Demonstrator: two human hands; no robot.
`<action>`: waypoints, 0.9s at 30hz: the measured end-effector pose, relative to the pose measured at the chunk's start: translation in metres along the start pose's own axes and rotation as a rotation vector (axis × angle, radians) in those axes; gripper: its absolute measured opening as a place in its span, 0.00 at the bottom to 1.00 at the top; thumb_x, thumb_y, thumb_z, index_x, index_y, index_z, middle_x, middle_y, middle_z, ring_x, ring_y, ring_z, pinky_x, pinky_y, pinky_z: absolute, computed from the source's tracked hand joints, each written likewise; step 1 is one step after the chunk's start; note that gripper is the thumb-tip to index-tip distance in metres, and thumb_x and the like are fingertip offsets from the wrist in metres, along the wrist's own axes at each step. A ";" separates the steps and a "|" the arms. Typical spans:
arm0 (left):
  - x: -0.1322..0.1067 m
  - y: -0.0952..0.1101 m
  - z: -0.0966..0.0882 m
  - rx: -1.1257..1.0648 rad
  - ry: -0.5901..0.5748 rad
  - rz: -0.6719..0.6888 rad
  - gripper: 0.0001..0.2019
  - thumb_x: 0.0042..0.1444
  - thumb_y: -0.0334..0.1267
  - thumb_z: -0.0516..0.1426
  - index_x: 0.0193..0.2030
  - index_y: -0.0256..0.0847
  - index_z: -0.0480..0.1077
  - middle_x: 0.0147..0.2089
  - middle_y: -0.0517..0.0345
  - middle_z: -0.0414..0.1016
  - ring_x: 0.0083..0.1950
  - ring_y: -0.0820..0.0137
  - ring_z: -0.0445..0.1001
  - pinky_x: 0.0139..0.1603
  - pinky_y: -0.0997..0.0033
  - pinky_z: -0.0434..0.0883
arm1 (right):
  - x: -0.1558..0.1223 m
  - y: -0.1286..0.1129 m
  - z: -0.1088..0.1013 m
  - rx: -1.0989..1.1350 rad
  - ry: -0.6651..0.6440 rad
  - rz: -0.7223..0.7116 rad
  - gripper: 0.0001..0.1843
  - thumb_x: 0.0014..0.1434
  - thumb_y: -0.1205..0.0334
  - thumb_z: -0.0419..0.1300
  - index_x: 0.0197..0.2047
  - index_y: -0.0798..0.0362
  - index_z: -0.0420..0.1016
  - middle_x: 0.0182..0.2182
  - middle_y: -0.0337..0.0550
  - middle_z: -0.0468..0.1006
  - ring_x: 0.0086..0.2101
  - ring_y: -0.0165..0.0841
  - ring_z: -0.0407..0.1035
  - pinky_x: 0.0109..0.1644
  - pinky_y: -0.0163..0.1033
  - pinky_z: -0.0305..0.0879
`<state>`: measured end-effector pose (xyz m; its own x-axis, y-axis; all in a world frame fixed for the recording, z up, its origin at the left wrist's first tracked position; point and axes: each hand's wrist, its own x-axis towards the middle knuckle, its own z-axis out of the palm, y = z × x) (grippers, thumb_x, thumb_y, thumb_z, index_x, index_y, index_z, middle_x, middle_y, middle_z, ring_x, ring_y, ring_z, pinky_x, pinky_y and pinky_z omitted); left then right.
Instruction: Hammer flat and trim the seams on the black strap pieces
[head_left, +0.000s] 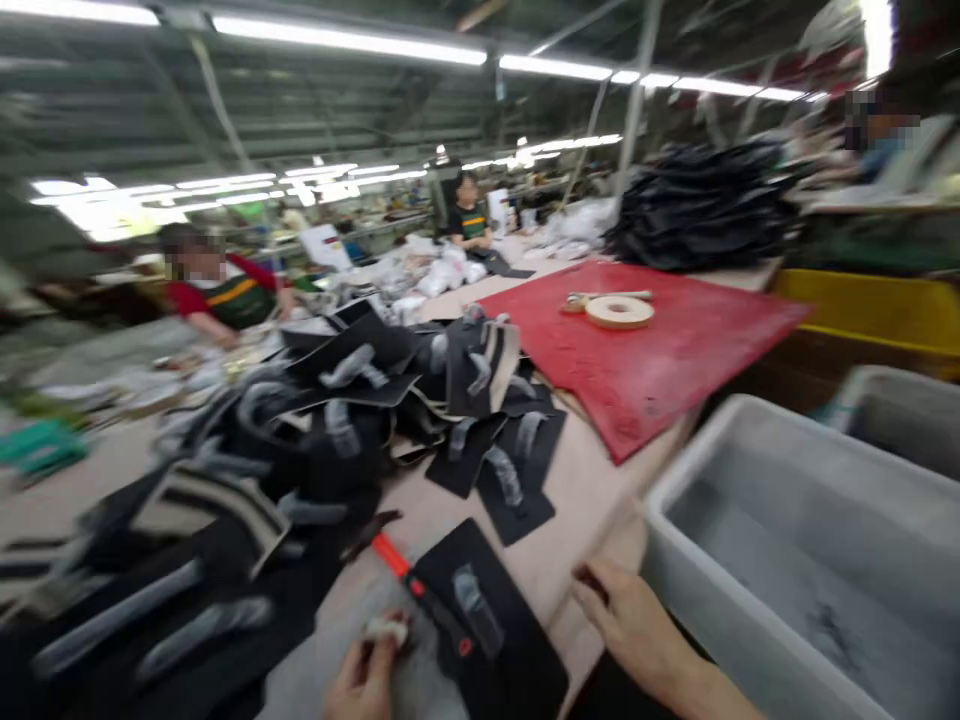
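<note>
My left hand (364, 672) is at the bottom of the view, thumb and fingers closed on a small whitish piece (387, 628), blurred. Just right of it lies a hammer (431, 598) with a red and black handle, partly across a flat black panel (517, 640). That panel carries a strip wrapped in clear plastic (478, 608). Near the table's edge, my right hand (634, 622) is held with curled fingers, apart from the panel. Whatever may be inside its fingers is hidden.
Black panels with plastic-wrapped strips (337, 430) are heaped on the left. A red sheet (622, 385) bears a tape roll (619, 311). Grey bins (735, 520) stand at right. Black material (697, 210) is stacked behind; co-workers (232, 290) sit across the table.
</note>
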<state>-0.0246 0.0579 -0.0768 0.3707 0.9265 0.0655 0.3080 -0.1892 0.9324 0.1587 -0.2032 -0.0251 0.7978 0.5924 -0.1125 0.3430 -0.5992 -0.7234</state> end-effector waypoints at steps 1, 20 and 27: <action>-0.001 -0.006 -0.010 -0.030 -0.010 -0.041 0.25 0.49 0.59 0.63 0.38 0.36 0.79 0.38 0.50 0.82 0.40 0.57 0.80 0.41 0.64 0.78 | 0.007 -0.005 0.006 0.022 -0.047 -0.044 0.13 0.64 0.57 0.49 0.43 0.52 0.73 0.38 0.46 0.78 0.40 0.37 0.72 0.46 0.41 0.65; 0.034 0.056 0.010 -0.064 -0.516 0.014 0.10 0.54 0.40 0.58 0.25 0.37 0.71 0.22 0.61 0.69 0.24 0.72 0.67 0.25 0.75 0.63 | 0.071 -0.097 0.067 -0.398 -0.581 -0.869 0.26 0.49 0.79 0.49 0.51 0.52 0.69 0.51 0.47 0.71 0.49 0.36 0.67 0.53 0.41 0.61; 0.039 0.020 -0.038 -0.085 -0.419 -0.145 0.13 0.53 0.46 0.59 0.25 0.38 0.70 0.22 0.62 0.67 0.24 0.70 0.68 0.24 0.74 0.66 | 0.069 -0.091 0.045 -0.507 -0.189 -0.462 0.08 0.58 0.69 0.51 0.39 0.52 0.68 0.37 0.44 0.76 0.35 0.36 0.72 0.38 0.39 0.57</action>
<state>-0.0368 0.1025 -0.0422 0.6570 0.7266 -0.2011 0.3163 -0.0235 0.9484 0.1600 -0.0832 0.0024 0.4313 0.9020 -0.0205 0.8502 -0.4140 -0.3252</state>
